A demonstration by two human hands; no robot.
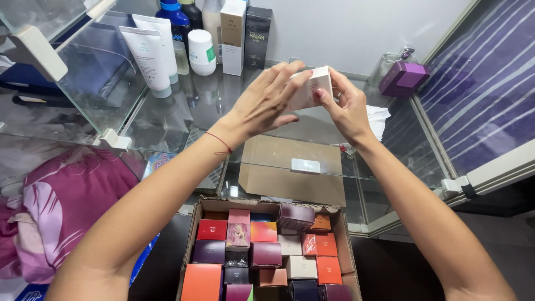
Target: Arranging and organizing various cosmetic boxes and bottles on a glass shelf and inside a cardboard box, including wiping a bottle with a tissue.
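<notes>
Both my hands hold a small white carton [313, 86] in the air above a glass shelf [184, 120]. My left hand [266, 102] covers its left side with fingers spread along the top. My right hand [346, 107] grips its right end. Below, near the bottom edge, an open cardboard box [193, 226] is packed with several small cartons in red, orange, purple, pink and white.
At the back of the shelf stand white tubes [150, 53], a blue bottle [177, 25], a white jar [201, 52] and tall white and black cartons [245, 36]. A purple box [405, 79] sits at the right corner. Pink cloth [67, 206] lies lower left.
</notes>
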